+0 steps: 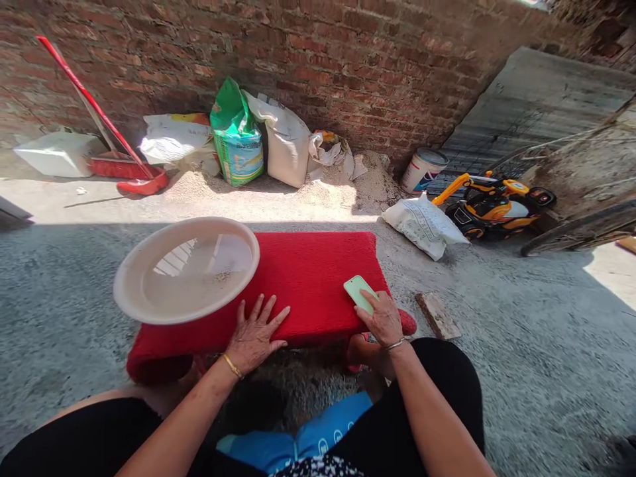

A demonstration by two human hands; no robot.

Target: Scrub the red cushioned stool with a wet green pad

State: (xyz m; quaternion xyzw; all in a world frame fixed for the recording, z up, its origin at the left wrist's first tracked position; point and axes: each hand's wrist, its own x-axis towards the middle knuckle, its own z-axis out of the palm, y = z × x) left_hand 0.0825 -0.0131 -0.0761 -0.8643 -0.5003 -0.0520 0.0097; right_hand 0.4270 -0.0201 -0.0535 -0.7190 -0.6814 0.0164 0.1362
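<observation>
My left hand [255,338] lies flat with fingers spread on the front edge of a low red cloth-covered bench [313,278]. Just beyond its fingertips is a wide white basin [149,308] holding water, with some dark specks at the bottom; it overhangs the bench's left end. At the right end of the bench, my right hand [381,318] grips a pale green smartphone [358,287], thumb and fingers at its near end. The phone rests on or just above the red cloth; I cannot tell which.
Along the brick wall stand a red broom and dustpan [144,182], a white box [59,156], a green sack [237,142], a white sack [285,139] and a paint bucket [422,169]. A toy excavator [497,205], a white bag [424,225] and a brick [438,317] lie rightward.
</observation>
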